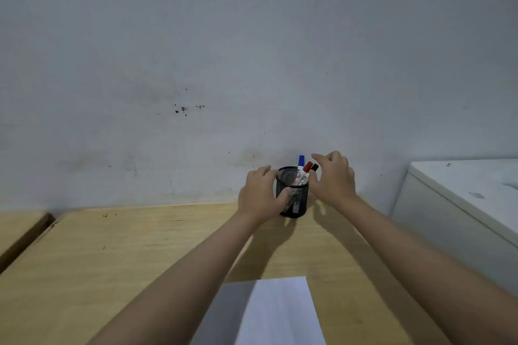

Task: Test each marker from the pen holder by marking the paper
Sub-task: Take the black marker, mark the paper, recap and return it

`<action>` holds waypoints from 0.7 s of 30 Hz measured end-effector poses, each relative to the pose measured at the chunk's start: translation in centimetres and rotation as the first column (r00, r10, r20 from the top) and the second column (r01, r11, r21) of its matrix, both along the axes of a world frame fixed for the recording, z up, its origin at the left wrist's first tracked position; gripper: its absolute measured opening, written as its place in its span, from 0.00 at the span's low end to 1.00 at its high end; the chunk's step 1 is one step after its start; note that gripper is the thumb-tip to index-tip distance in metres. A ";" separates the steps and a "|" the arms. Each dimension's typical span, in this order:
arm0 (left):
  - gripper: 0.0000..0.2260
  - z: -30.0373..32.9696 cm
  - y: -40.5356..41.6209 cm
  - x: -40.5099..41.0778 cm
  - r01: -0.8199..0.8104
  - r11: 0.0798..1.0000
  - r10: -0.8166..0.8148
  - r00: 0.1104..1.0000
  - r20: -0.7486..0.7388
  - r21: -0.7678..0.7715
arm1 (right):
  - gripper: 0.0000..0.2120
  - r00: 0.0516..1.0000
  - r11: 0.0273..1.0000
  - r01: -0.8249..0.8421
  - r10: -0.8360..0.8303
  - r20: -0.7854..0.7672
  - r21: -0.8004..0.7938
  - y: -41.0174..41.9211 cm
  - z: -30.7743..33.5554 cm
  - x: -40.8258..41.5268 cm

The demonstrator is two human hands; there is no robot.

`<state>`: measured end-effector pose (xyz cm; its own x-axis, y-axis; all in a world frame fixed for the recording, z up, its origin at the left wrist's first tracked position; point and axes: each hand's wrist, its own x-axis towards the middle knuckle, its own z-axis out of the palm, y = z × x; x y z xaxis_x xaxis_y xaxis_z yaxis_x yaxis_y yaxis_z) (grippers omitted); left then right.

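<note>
A black mesh pen holder (297, 204) stands at the far edge of the wooden desk, close to the wall. Three markers lean in it: a blue-capped marker (301, 161), a red-capped marker (308, 167) and a black-capped marker (314, 167). My left hand (259, 196) wraps the holder's left side, thumb across its front. My right hand (333, 176) hovers at the holder's right with fingers spread, fingertips just above and beside the black cap, holding nothing. A white sheet of paper (280, 314) lies near me between my forearms.
The desk (126, 255) is light wood, backed by a grey wall with marks. A white cabinet (462, 204) stands to the right of the desk. A second wooden surface (19, 230) adjoins at the left, across a dark gap.
</note>
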<state>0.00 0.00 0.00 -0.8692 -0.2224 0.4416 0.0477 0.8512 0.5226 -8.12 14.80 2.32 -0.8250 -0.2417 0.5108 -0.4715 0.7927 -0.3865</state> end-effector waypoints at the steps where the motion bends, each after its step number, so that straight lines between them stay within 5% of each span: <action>1: 0.24 -0.1 0.0 -0.4 -0.001 1.000 0.001 1.000 0.021 0.004 | 0.20 1.000 1.000 0.013 -0.013 0.003 0.008 -0.1 0.1 -0.4; 7: 0.23 -1.8 0.1 -2.7 -0.045 0.999 0.046 0.998 0.046 -0.014 | 0.13 0.997 0.998 0.046 -0.044 0.063 -0.032 -0.7 -0.8 -1.9; 15: 0.19 -2.7 0.6 -3.3 -0.102 0.994 0.102 0.995 0.000 0.043 | 0.07 0.992 0.958 -0.038 0.071 0.108 -0.283 -0.6 -0.6 -2.3; 21: 0.19 -1.3 1.2 -2.5 -0.086 0.995 0.083 0.995 0.061 0.045 | 0.08 0.992 0.917 -0.103 0.121 0.023 -0.385 0.2 2.7 -0.4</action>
